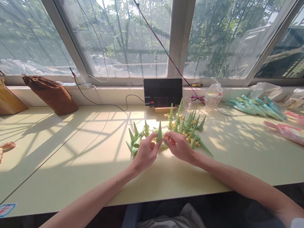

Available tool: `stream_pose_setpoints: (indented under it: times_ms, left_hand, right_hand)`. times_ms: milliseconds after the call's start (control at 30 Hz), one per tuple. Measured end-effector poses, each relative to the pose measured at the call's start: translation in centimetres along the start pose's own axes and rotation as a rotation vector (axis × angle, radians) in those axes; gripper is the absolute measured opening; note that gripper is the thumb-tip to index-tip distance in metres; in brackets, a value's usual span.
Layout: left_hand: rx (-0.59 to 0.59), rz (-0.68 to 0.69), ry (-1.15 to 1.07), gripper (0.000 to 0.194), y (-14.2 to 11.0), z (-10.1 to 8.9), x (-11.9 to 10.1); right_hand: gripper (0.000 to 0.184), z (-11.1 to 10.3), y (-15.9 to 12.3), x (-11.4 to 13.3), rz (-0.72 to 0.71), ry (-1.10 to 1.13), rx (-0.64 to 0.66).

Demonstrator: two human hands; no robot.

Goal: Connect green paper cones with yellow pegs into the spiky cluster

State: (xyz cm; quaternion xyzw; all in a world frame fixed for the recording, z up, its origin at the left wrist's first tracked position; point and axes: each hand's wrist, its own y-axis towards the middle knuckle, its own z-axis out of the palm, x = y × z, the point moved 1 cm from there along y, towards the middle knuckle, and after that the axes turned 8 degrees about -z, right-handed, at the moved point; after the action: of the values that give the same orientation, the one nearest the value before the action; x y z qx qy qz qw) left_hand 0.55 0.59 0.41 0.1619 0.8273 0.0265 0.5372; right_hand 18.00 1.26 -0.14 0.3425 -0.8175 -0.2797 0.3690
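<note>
Between my two hands stands a pointed green cone [160,130], tip upward, with a wider base. My left hand [147,150] is closed on the cone's lower part, thumb and fingers pinching it. My right hand [180,146] has its fingertips pinched together close to the cone's base; whatever they hold is hidden. Several similar green cones [132,136] lie and stand left of my left hand. A denser group of green cones [189,121], some with small yellow peg-like parts [180,115], spreads behind and right of my right hand.
A black tablet [162,87] leans at the windowsill, with a phone [164,101] before it on a small stand. Cables [106,104] run across the table's back. A brown pouch [51,95] sits at the left. Bagged turquoise items [258,106] and pink items [287,129] lie right.
</note>
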Motion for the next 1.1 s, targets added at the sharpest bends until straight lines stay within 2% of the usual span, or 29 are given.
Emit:
stream_pose_setpoints:
  times_ms: [400,667,867,1100]
  left_hand:
    - [0.172,-0.074,-0.186,0.036,-0.09,0.33,0.29]
    - [0.272,-0.056,-0.283,0.035,0.01,0.34,0.12]
    - [0.273,-0.037,-0.286,0.034,0.0,0.34,0.03]
    - [0.209,-0.068,-0.23,0.029,-0.12,0.27,-0.4]
  right_hand:
    - [0.021,-0.11,-0.08,0.25,-0.114,-0.01,-0.071]
    - [0.028,-0.18,-0.16,0.39,-0.161,-0.038,-0.067]
    - [0.029,-0.15,-0.14,0.23,-0.134,-0.036,-0.052]
    - [0.024,-0.1,-0.18,-0.03,-0.098,-0.042,-0.062]
